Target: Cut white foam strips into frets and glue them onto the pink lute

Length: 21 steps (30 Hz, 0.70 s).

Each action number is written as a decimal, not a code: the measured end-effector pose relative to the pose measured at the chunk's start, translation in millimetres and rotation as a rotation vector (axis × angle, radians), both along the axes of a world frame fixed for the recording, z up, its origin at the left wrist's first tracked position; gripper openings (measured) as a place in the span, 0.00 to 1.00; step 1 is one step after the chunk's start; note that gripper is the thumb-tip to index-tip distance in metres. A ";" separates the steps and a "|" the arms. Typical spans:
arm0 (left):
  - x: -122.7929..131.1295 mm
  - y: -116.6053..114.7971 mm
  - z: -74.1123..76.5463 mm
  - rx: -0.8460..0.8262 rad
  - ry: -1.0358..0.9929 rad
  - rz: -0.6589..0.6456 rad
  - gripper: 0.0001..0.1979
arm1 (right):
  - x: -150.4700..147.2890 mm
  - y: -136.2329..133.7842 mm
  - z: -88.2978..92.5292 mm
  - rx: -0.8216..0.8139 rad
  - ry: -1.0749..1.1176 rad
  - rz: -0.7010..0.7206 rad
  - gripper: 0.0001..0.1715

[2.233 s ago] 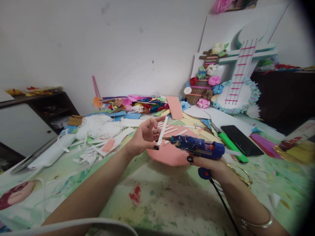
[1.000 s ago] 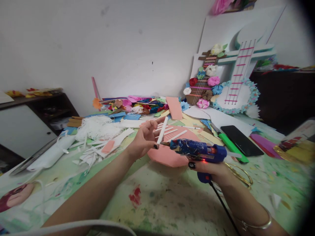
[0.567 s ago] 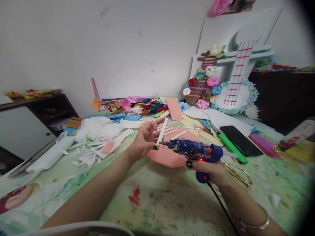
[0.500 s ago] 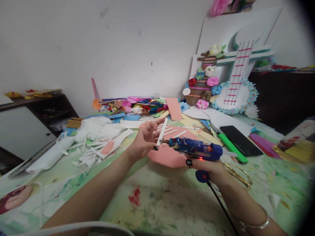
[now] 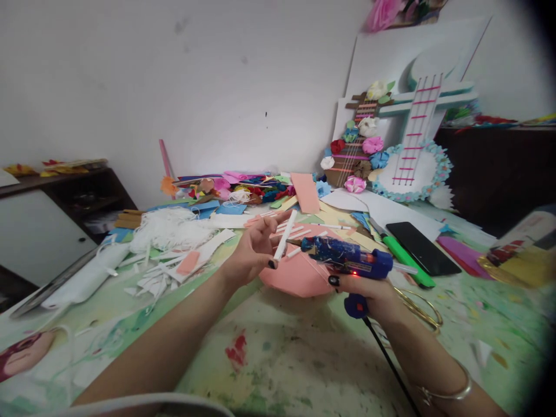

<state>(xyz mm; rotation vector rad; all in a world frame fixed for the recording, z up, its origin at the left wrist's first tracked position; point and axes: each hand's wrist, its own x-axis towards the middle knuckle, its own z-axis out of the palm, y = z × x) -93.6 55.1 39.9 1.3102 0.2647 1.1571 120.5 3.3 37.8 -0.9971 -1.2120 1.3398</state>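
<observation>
Between thumb and fingers, my left hand (image 5: 249,249) holds a short white paper strip (image 5: 285,236), tilted upright. My right hand (image 5: 369,294) is wrapped round a blue hot glue gun (image 5: 347,256), whose red light is lit and whose black cord trails down. The gun's nozzle points left and is at or very near the strip; whether they touch I cannot tell. Beneath both lies a salmon-pink card piece (image 5: 299,279) with several thin white sticks on it, partly hidden by the hand and gun.
Around the work lie a green cutter (image 5: 408,259), a black phone (image 5: 423,248), gold-handled scissors (image 5: 419,310), white yarn (image 5: 167,229) and paper scraps (image 5: 160,281). Decorated paper guitars, one brown (image 5: 347,162) and one white (image 5: 412,139), stand at the back right.
The glue gun's nozzle has shifted slightly up along the white strip, and the gun has moved a little. The left hand keeps the strip in nearly the same place.
</observation>
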 end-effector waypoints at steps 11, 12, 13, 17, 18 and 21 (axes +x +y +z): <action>1.7 0.4 -2.5 0.032 0.014 0.000 0.26 | 5.7 8.4 -11.8 0.002 -0.037 -0.080 0.11; 1.8 0.3 -2.3 0.032 0.017 0.002 0.26 | 6.0 8.9 -12.3 0.000 -0.037 -0.086 0.11; 1.8 0.3 -2.2 0.032 0.019 0.003 0.26 | 6.1 9.2 -12.1 -0.001 -0.031 -0.094 0.12; 0.9 0.8 -2.2 0.025 0.012 -0.002 0.26 | 4.0 6.9 -5.1 -0.015 -0.010 -0.054 0.13; 0.6 0.7 -2.0 0.019 0.012 -0.004 0.26 | 2.9 5.3 -2.3 -0.012 -0.012 -0.028 0.13; 0.0 -0.2 -0.4 0.000 0.009 -0.010 0.25 | -0.7 -1.4 5.0 0.015 -0.015 0.032 0.12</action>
